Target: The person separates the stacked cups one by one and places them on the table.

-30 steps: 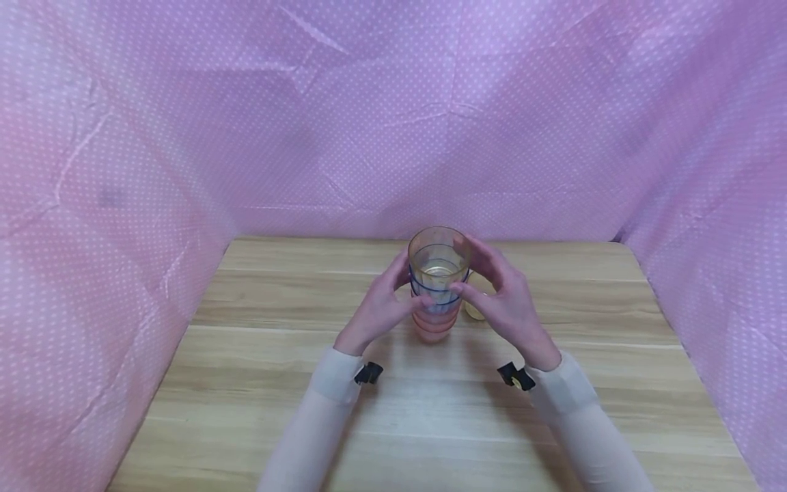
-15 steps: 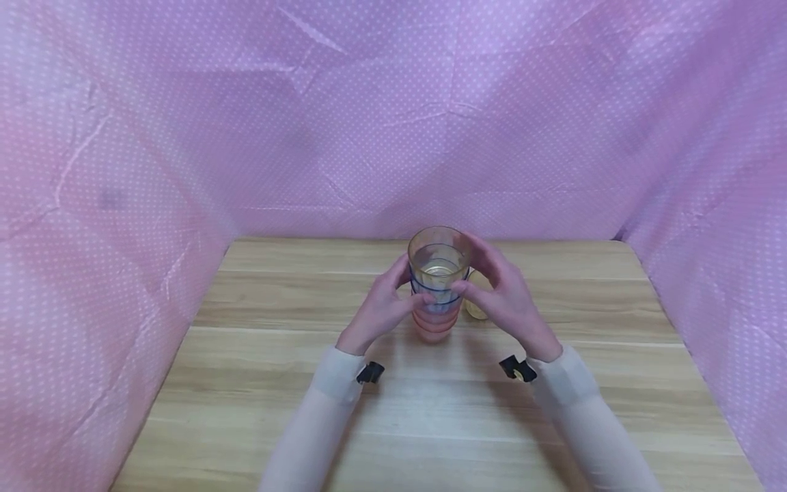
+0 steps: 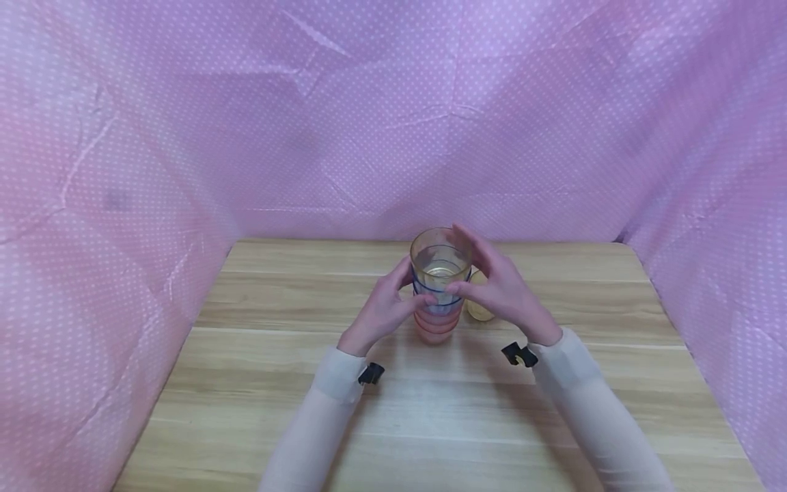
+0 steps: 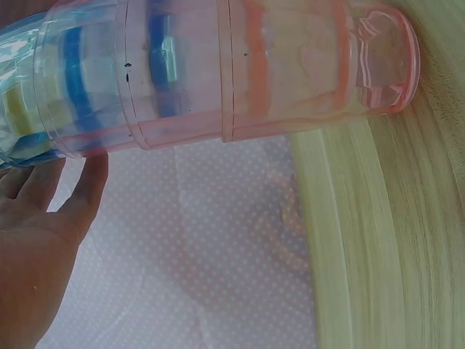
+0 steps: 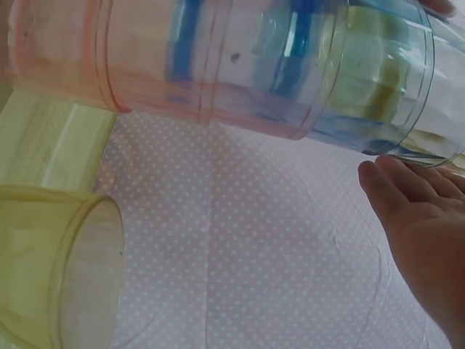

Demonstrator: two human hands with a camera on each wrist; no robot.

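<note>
Clear plastic cups stand nested in one tall upright stack on the table. Pink-tinted cups are at the bottom, blue-tinted ones higher and a yellowish one at the top. My left hand holds the stack from the left, thumb across its front and fingers behind. From the right, my right hand spans the upper cups, its thumb on the front and its long fingers reaching behind the rim. In the right wrist view these fingertips are right at the cup wall. A separate yellow cup stands right of the stack, partly hidden by my right hand.
The wooden table runs back to a pink polka-dot cloth, which also hangs on the left and right sides. A black clip-like piece sits at each wrist cuff.
My right hand has shifted slightly upward on the stack, and its fingertips now show above the rim. The left hand and the cups have hardly moved.
</note>
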